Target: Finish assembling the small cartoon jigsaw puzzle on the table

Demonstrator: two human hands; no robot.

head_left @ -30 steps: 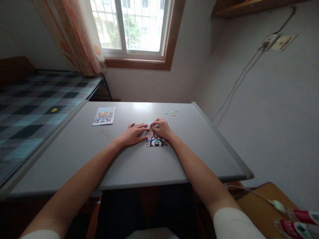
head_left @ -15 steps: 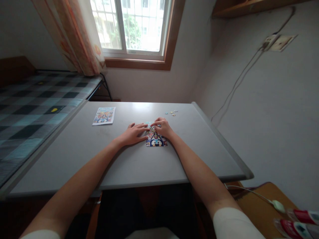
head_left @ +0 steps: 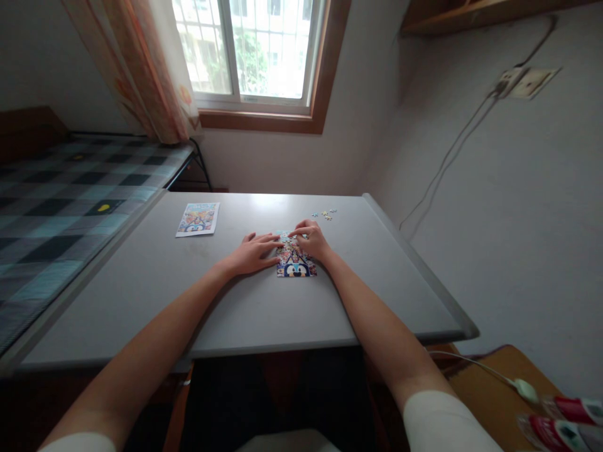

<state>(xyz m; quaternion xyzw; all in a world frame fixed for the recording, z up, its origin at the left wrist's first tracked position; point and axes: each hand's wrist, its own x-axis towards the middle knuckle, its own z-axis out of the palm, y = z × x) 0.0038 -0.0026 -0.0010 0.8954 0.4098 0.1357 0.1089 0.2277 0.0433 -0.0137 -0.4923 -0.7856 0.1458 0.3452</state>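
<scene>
A jigsaw puzzle lies flat on the table, a blue-and-white cartoon face along its near edge and a crowded, colourful pattern above. My left hand is open, palm down, its fingertips resting on the puzzle's left edge. Over the upper part of the puzzle, my right hand is closed with thumb and fingers pinched downward. Whatever is between those fingertips is too small and covered to make out. Several loose puzzle pieces lie beyond my right hand.
A printed picture sheet with a similar design lies at the table's far left. The grey table has raised side edges. A checked bed stands to the left. At lower right, red-labelled bottles lie beside a white cable plug.
My right hand has shifted very slightly to the right over the upper puzzle, still pinched. The left hand stays in place.
</scene>
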